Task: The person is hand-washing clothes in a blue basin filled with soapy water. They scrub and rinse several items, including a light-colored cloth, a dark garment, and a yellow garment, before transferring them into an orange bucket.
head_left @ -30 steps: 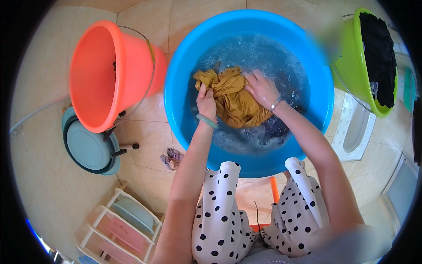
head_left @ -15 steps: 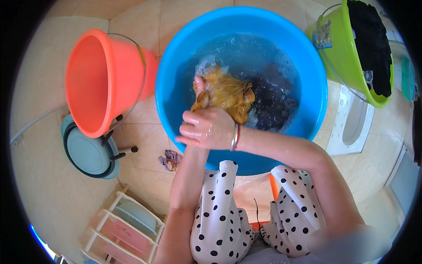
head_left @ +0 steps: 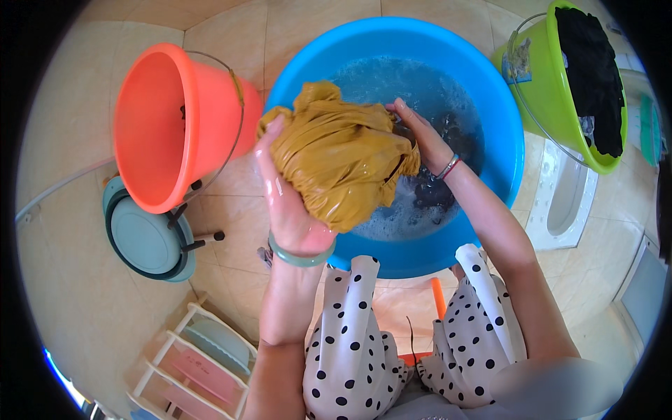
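Note:
A wet, bunched mustard-yellow cloth garment is lifted above the large blue basin, over its left part. My left hand cups it from the left and below, thumb up along its side, a pale green bangle on the wrist. At the cloth's right edge, my right hand holds it between thumb and fingers, which are partly hidden behind the folds. Below, sudsy water fills the basin, and dark cloth lies in it at the right.
An orange-red bucket stands left of the basin, above a folded grey-blue basin. At the right are a green bucket holding black cloth and a white squat toilet. A white rack stands lower left.
The mustard cloth has come up out of the water, bunched between both hands. My right hand has moved from over my left wrist to the cloth's right side.

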Demonstrator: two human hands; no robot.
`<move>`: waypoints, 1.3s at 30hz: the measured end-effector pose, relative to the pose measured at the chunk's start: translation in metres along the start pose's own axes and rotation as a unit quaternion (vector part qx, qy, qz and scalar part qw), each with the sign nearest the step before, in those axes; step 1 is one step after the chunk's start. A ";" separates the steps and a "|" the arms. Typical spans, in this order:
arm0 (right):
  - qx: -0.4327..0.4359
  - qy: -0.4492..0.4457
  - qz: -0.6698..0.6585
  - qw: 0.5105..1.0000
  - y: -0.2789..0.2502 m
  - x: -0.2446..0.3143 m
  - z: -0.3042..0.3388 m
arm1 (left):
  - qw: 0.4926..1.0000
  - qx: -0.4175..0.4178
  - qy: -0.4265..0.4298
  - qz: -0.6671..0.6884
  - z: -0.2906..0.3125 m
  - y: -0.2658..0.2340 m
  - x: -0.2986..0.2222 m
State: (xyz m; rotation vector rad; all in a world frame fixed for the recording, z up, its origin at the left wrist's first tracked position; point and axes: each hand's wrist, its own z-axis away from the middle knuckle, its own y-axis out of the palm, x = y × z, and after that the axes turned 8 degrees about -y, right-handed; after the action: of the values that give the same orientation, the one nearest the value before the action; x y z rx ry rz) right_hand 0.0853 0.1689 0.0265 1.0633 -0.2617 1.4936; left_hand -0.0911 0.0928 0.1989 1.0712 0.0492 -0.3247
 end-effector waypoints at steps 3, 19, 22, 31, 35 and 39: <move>0.056 0.024 -0.176 0.982 0.016 0.019 0.005 | 0.998 0.056 0.040 -0.016 0.001 0.001 -0.001; -0.153 -0.243 0.655 0.699 -0.014 -0.002 -0.051 | 0.921 -0.252 0.051 -0.292 -0.061 -0.167 0.031; -0.079 -0.205 0.737 0.639 0.009 -0.019 -0.051 | 0.935 -0.215 0.053 -0.277 -0.065 -0.191 0.028; 0.008 -0.502 0.602 0.621 0.055 0.001 -0.003 | 0.992 -0.090 -0.011 -0.086 -0.065 -0.136 0.029; 0.109 -0.519 0.571 0.627 0.084 0.011 0.066 | 0.995 -0.017 -0.080 -0.051 -0.075 -0.118 0.031; 0.130 -0.543 0.541 0.629 0.103 -0.002 0.075 | 0.989 -0.041 -0.138 0.020 -0.076 -0.121 0.041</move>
State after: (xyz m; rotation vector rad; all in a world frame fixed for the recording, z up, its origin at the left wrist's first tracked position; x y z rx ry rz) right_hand 0.0291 0.0892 0.1088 2.1900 -1.8740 1.6566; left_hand -0.0779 0.0960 0.0513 0.9366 -0.2045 -0.4291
